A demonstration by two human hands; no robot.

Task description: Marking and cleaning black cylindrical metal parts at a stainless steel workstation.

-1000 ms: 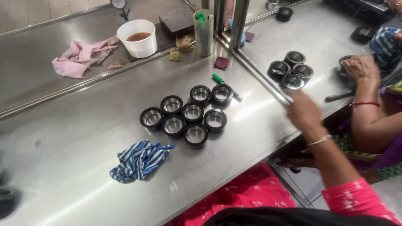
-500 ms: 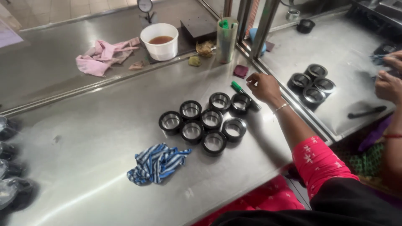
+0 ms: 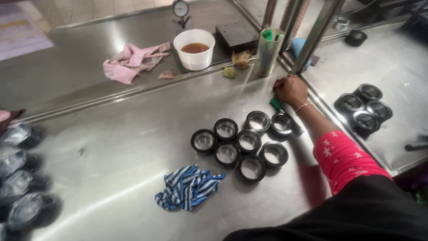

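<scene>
My right hand reaches across the steel table to its far right side, fingers curled down over a small maroon block that barely shows at the knuckles. A green marker lies just below the hand. Several black rings with shiny insides stand clustered near my forearm. A pink sleeve and a thin bracelet are on that arm. My left hand is out of sight.
A blue striped cloth lies near the front edge. At the back are a pink rag, a white cup of brown liquid, a clear holder with green markers and metal posts. More rings sit on the right-hand table; wrapped dark parts far left.
My right hand has travelled from the table's right edge, past the rings and the green marker, up to the maroon block and has closed over it. The camera has shifted left.
</scene>
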